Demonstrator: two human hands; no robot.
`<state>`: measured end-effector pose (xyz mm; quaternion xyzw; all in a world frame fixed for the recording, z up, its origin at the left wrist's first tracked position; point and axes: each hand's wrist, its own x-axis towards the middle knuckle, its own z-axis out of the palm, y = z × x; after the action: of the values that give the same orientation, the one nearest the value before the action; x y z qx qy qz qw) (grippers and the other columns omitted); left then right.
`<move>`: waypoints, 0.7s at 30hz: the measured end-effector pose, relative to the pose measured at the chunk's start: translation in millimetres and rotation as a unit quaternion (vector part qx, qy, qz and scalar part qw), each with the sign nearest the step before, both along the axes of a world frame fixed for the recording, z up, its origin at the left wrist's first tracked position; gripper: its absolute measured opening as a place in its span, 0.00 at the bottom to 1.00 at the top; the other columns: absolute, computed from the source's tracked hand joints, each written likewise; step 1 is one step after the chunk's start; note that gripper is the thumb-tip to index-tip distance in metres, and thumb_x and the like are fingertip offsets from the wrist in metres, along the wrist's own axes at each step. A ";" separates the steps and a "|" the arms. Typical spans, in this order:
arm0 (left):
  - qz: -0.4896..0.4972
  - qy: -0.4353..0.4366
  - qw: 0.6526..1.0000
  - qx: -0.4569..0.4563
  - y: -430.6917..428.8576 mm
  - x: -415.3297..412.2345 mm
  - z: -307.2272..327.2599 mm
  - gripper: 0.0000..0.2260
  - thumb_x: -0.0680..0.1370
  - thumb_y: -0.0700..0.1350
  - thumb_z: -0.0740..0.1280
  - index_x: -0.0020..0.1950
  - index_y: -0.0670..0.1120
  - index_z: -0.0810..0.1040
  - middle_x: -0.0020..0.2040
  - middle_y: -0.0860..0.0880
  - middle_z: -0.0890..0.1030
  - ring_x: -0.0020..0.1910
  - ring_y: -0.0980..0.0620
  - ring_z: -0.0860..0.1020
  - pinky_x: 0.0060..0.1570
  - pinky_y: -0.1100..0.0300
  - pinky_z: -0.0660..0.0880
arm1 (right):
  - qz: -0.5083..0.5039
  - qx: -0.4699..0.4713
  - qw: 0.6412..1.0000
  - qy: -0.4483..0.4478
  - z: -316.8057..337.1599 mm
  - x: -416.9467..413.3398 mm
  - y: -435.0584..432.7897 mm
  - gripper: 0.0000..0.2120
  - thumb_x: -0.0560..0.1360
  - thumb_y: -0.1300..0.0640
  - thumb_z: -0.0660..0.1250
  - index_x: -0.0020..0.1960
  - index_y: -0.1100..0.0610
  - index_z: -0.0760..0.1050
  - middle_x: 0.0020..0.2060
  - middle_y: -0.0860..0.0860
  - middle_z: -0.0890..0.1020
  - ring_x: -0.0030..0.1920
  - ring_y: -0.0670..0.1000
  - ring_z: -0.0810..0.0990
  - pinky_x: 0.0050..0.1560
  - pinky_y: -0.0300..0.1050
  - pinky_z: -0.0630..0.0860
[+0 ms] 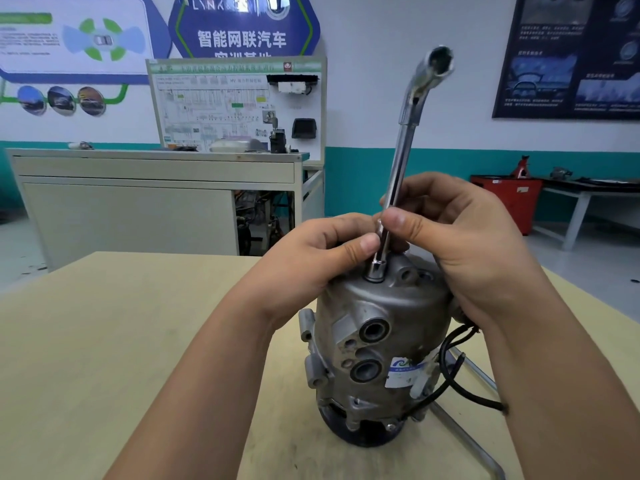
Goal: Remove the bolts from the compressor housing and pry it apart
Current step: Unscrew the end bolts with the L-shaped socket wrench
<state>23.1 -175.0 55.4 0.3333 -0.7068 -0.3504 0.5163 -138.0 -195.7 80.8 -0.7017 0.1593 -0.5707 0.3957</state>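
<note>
Beige tabletop fills the near part of the view, in a workshop room with white walls and a teal band along their foot.

Both hands meet at the centre on the shaft of an L-shaped socket wrench. The left hand has its grip closed low on the shaft, thumb and curled fingers pinching it just above the socket end. The right hand has its grip closed on the shaft directly above, thumb in front and fingers wrapped behind. The wrench stands nearly upright, leaning slightly right, with its bent upper end and open socket pointing up and right. Its lower socket sits on the top face of the compressor housing; what lies under the socket is hidden.

The housing stands on end on the tabletop, right of centre and near the viewer, with two round ports facing front and a white and blue label on its right side. A black cable loops out to the right of it. A metal bar lies on the tabletop beside and behind the housing's base, running toward the near right.

Far left stands a grey cabinet, with a wiring training board behind it. Far right are a red bin and a dark poster.
</note>
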 end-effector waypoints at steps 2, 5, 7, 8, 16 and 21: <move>-0.005 -0.004 1.000 -0.006 0.7 -0.4 -0.2 0.14 0.76 0.43 0.62 0.59 0.39 0.79 0.60 0.42 0.80 0.62 0.47 0.77 0.66 0.53 0.71 | 0.012 0.007 1.000 0.002 0.0 -0.9 -0.7 0.10 0.60 0.56 0.71 0.41 0.53 0.78 0.34 0.46 0.84 0.39 0.44 0.82 0.41 0.34 0.77; -0.014 0.002 1.000 -0.004 0.7 -0.3 -0.8 0.16 0.75 0.42 0.63 0.57 0.32 0.78 0.59 0.46 0.81 0.61 0.49 0.77 0.64 0.57 0.72 | 0.028 0.021 0.999 -0.001 0.1 -1.0 -1.1 0.11 0.60 0.58 0.69 0.43 0.55 0.78 0.35 0.47 0.84 0.40 0.45 0.83 0.42 0.35 0.78; -0.012 0.007 1.000 0.004 0.4 -0.6 -0.7 0.17 0.75 0.42 0.63 0.56 0.29 0.76 0.57 0.47 0.81 0.59 0.50 0.78 0.63 0.56 0.72 | 0.041 0.029 0.999 -0.001 0.8 -1.9 -1.2 0.11 0.61 0.59 0.68 0.43 0.55 0.78 0.35 0.47 0.85 0.40 0.45 0.83 0.44 0.36 0.79; -0.006 0.006 1.000 0.008 0.5 -1.0 -0.1 0.17 0.74 0.42 0.64 0.55 0.29 0.76 0.55 0.47 0.81 0.57 0.50 0.79 0.62 0.55 0.73 | 0.049 0.031 0.998 0.002 1.0 -2.5 -1.3 0.10 0.62 0.59 0.68 0.44 0.56 0.78 0.36 0.47 0.85 0.40 0.45 0.83 0.44 0.36 0.79; 0.037 -0.007 0.999 0.001 2.8 -3.4 2.0 0.10 0.70 0.47 0.69 0.45 0.41 0.78 0.40 0.50 0.80 0.43 0.51 0.77 0.48 0.55 0.73 | 0.051 0.015 0.998 0.040 0.6 -3.1 1.2 0.12 0.58 0.53 0.72 0.41 0.54 0.78 0.35 0.47 0.84 0.40 0.44 0.82 0.43 0.35 0.78; 0.042 -0.005 0.999 0.000 2.5 -4.6 2.5 0.09 0.68 0.46 0.72 0.41 0.42 0.76 0.34 0.54 0.80 0.38 0.54 0.77 0.42 0.63 0.74 | 0.038 0.012 0.999 0.027 0.8 -1.0 2.1 0.10 0.59 0.55 0.71 0.39 0.54 0.77 0.32 0.45 0.83 0.36 0.42 0.82 0.39 0.33 0.76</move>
<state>18.5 -172.5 57.9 0.3644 -0.6948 -0.3269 0.5268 -139.0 -193.5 81.6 -0.7177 0.1504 -0.5340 0.4209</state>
